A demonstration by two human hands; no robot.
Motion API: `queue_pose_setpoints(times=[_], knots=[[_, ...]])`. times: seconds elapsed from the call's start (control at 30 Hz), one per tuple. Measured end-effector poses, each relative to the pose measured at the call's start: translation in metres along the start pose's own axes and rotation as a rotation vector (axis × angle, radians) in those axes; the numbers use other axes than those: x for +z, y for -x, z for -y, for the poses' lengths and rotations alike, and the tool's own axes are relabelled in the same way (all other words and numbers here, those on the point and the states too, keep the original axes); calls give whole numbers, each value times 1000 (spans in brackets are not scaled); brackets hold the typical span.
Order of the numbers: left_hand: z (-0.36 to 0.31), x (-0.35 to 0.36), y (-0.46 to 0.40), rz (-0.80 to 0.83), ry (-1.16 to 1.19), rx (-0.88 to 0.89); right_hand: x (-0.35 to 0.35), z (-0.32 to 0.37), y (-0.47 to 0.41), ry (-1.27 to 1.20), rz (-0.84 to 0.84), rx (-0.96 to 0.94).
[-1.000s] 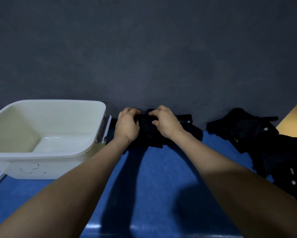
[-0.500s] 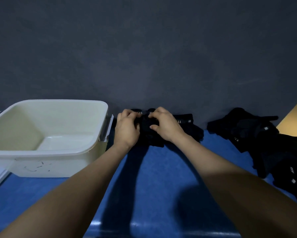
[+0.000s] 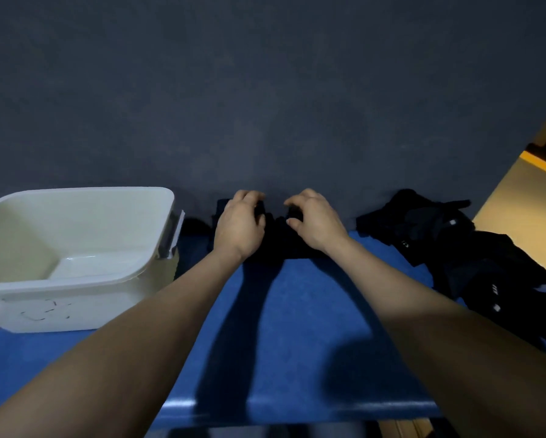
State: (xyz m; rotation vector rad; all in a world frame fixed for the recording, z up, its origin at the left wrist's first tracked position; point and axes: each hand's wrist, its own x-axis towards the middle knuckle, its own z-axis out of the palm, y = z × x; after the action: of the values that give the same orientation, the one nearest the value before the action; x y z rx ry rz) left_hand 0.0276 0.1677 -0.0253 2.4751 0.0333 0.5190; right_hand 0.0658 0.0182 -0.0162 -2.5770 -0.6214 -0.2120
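A small black garment (image 3: 276,240) lies bunched on the blue table (image 3: 297,327) against the dark back wall. My left hand (image 3: 238,226) rests on its left part with fingers curled into the cloth. My right hand (image 3: 315,221) is on its right part, fingertips curled and pinching the fabric. The hands sit a short gap apart, and much of the garment is hidden under them.
A white plastic tub (image 3: 75,257) with grey handles stands at the left, nothing visible inside. A pile of black gloves or garments (image 3: 455,248) with small white labels spreads along the right side. The table's front edge (image 3: 297,409) runs below my forearms.
My hands have drawn slightly apart on the black garment. The white-lettered part to the right of my right hand no longer shows.
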Motion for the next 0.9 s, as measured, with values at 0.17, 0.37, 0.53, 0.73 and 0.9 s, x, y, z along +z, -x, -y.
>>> queue_pose_setpoints(times=[0.17, 0.37, 0.53, 0.73, 0.9], knots=[[-49, 36, 9, 97, 29, 47, -32, -47, 39, 43, -36, 129], [-117, 103, 32, 260, 88, 118, -75, -124, 104, 171, -43, 359], [-171, 158, 53, 404, 144, 178, -98, -174, 148, 258, -58, 495], [-188, 190, 57, 453, 117, 190, -90, -209, 164, 278, -95, 510], [-181, 190, 50, 440, 128, 156, -88, -215, 160, 197, -285, 456]])
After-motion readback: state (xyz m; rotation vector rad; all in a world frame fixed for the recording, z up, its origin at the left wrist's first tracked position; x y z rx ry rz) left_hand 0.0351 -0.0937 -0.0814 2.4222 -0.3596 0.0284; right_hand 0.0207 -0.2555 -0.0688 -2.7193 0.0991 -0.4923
